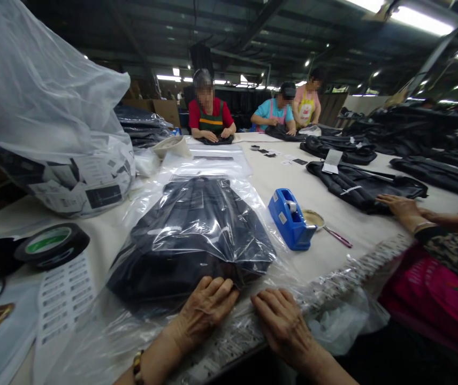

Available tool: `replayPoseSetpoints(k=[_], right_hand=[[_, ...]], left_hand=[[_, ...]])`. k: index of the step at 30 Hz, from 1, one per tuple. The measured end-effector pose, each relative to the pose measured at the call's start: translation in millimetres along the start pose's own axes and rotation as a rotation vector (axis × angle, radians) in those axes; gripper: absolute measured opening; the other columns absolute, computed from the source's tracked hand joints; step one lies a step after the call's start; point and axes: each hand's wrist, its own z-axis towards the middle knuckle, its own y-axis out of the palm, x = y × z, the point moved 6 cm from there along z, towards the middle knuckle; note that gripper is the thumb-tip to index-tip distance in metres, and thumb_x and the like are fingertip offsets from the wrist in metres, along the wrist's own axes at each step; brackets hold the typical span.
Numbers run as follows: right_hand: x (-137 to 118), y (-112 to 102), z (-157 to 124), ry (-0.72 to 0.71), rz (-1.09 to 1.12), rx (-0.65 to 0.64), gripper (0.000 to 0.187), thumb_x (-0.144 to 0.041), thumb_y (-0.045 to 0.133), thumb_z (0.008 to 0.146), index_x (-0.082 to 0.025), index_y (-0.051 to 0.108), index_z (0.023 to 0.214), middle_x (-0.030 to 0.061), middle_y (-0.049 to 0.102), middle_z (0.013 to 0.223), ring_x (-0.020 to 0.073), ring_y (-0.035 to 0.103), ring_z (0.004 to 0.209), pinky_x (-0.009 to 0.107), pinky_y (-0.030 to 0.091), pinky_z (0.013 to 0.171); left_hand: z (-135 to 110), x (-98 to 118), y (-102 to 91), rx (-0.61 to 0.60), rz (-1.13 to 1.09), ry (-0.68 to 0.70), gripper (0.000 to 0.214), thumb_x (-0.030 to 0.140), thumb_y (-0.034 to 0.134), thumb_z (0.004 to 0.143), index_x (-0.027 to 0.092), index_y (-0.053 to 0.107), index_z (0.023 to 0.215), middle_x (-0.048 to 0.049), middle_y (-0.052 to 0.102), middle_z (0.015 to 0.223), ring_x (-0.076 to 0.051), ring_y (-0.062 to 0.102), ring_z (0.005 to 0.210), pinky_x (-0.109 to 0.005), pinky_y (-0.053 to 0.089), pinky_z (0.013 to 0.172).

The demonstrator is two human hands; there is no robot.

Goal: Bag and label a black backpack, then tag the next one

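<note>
A black garment or bag, folded, lies inside a clear plastic bag on the table in front of me. My left hand is at the near edge of the plastic bag, fingers bent over the film close to the black item. To its right, my right hand presses on the loose plastic at the table's edge, fingers held together and curled down. The fingertips of both hands are partly hidden by the film and the knuckles. A blue tape dispenser stands just right of the plastic bag.
Left are a black tape roll, a barcode label sheet and a big translucent sack of tags. A round tape ring lies by the dispenser. A co-worker's hand touches another black item. Several people work across the table.
</note>
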Motion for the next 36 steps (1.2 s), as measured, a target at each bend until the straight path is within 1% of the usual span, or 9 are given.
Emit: replayPoseSetpoints(k=[7, 10, 15, 20, 24, 27, 30, 33, 36], right_hand=[[6, 14, 2, 0.020, -0.040, -0.026, 0.022, -0.006, 0.038, 0.084, -0.017, 0.057, 0.090, 0.0038, 0.058, 0.076, 0.0178, 0.048, 0.073, 0.033, 0.035, 0.072], [6, 13, 0, 0.022, -0.026, -0.012, 0.024, -0.007, 0.035, 0.086, -0.016, 0.056, 0.090, 0.0048, 0.057, 0.077, 0.0182, 0.047, 0.072, 0.032, 0.036, 0.071], [3, 13, -1, 0.015, -0.012, 0.002, 0.025, -0.007, 0.032, 0.088, -0.013, 0.056, 0.093, 0.0073, 0.058, 0.082, 0.0189, 0.047, 0.075, 0.033, 0.038, 0.071], [6, 13, -2, 0.046, 0.014, -0.025, 0.023, -0.007, 0.035, 0.085, -0.014, 0.055, 0.093, 0.0073, 0.060, 0.084, 0.0192, 0.052, 0.075, 0.034, 0.042, 0.070], [29, 5, -7, 0.209, -0.107, 0.065, 0.027, -0.011, 0.034, 0.088, -0.013, 0.050, 0.110, 0.0102, 0.062, 0.094, 0.0193, 0.060, 0.080, 0.032, 0.048, 0.070], [52, -1, -16, 0.370, -0.166, 0.139, 0.022, -0.021, 0.035, 0.092, -0.015, 0.050, 0.107, 0.0084, 0.063, 0.086, 0.0197, 0.063, 0.073, 0.033, 0.051, 0.066], [62, -2, -22, 0.417, -0.155, 0.150, 0.018, -0.022, 0.036, 0.092, -0.016, 0.051, 0.101, 0.0077, 0.063, 0.084, 0.0204, 0.063, 0.074, 0.033, 0.053, 0.066], [57, -6, -22, 0.396, -0.105, 0.148, 0.015, -0.017, 0.040, 0.090, -0.018, 0.053, 0.098, 0.0061, 0.062, 0.087, 0.0181, 0.063, 0.076, 0.030, 0.052, 0.068], [33, -11, -13, 0.213, -0.018, 0.115, 0.020, -0.012, 0.042, 0.087, -0.017, 0.053, 0.103, 0.0070, 0.062, 0.093, 0.0174, 0.060, 0.082, 0.029, 0.050, 0.072]], left_hand=[[-2, -1, 5.9, -0.053, -0.004, 0.015, 0.019, 0.016, 0.043, 0.091, 0.018, 0.058, 0.102, -0.0071, 0.054, 0.104, -0.019, 0.045, 0.091, -0.033, 0.035, 0.077], [-3, -2, 4.7, -0.043, -0.013, 0.028, 0.019, 0.014, 0.044, 0.090, 0.017, 0.057, 0.103, -0.0068, 0.054, 0.103, -0.018, 0.046, 0.089, -0.032, 0.035, 0.075], [-2, -5, -1.5, -0.018, -0.088, 0.044, 0.027, 0.013, 0.033, 0.093, 0.016, 0.056, 0.107, -0.0081, 0.053, 0.104, -0.019, 0.046, 0.089, -0.033, 0.036, 0.076], [3, -2, 6.2, -0.152, -0.001, 0.012, 0.024, 0.016, 0.042, 0.091, 0.020, 0.054, 0.112, -0.0057, 0.055, 0.102, -0.019, 0.047, 0.084, -0.033, 0.037, 0.072], [6, 0, 15.0, -0.250, 0.048, -0.007, 0.020, 0.016, 0.047, 0.090, 0.021, 0.055, 0.107, -0.0042, 0.057, 0.098, -0.019, 0.047, 0.079, -0.033, 0.037, 0.069], [4, -1, 17.9, -0.271, 0.054, 0.000, 0.016, 0.015, 0.048, 0.089, 0.021, 0.057, 0.101, -0.0049, 0.057, 0.100, -0.019, 0.047, 0.080, -0.033, 0.035, 0.068], [0, -5, 15.2, -0.232, 0.016, 0.000, 0.013, 0.016, 0.052, 0.086, 0.021, 0.057, 0.097, -0.0053, 0.057, 0.102, -0.019, 0.046, 0.081, -0.034, 0.034, 0.068], [-3, -7, 10.2, -0.194, -0.038, 0.003, 0.010, 0.016, 0.055, 0.083, 0.021, 0.057, 0.092, -0.0049, 0.055, 0.102, -0.019, 0.045, 0.083, -0.034, 0.033, 0.070], [-4, -8, 4.1, -0.151, -0.079, -0.003, 0.018, 0.019, 0.051, 0.085, 0.022, 0.057, 0.102, -0.0057, 0.054, 0.103, -0.020, 0.045, 0.087, -0.034, 0.034, 0.073]])
